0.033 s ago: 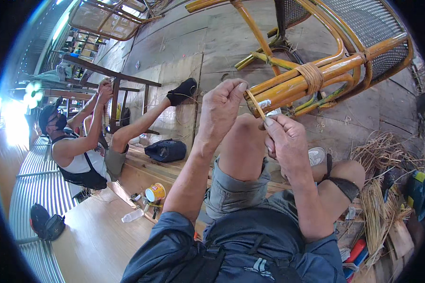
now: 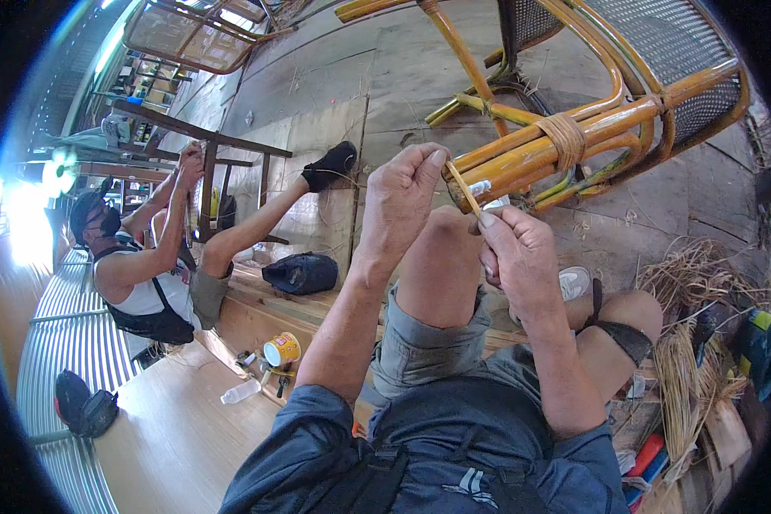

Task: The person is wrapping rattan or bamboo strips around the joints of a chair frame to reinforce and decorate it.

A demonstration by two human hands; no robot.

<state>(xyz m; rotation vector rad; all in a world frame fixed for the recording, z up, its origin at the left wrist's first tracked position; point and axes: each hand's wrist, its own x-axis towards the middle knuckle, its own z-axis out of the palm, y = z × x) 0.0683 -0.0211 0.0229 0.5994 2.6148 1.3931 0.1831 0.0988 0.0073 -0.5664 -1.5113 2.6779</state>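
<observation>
A thin, light-brown cane strip (image 2: 464, 187) is stretched between my two hands. Its upper end is pinched between the thumb and curled fingers of my left hand (image 2: 400, 199). Lower down and to the right, my right hand (image 2: 521, 253) grips the other end between thumb and fingers. Just behind the strip are the cut pole ends of a varnished rattan chair (image 2: 604, 178), tipped on its side. Whether the strip touches those ends I cannot tell. A cane binding (image 2: 564, 142) wraps round the poles farther along, and woven mesh covers the chair's panels.
On the left another person (image 2: 150, 270) sits holding a dark wooden frame (image 2: 253, 146). A black cap (image 2: 300, 273), a yellow tub (image 2: 282, 349) and a clear bottle (image 2: 241, 392) lie between us. Bundles of cane strips (image 2: 681, 377) are heaped at the right, beside my knee.
</observation>
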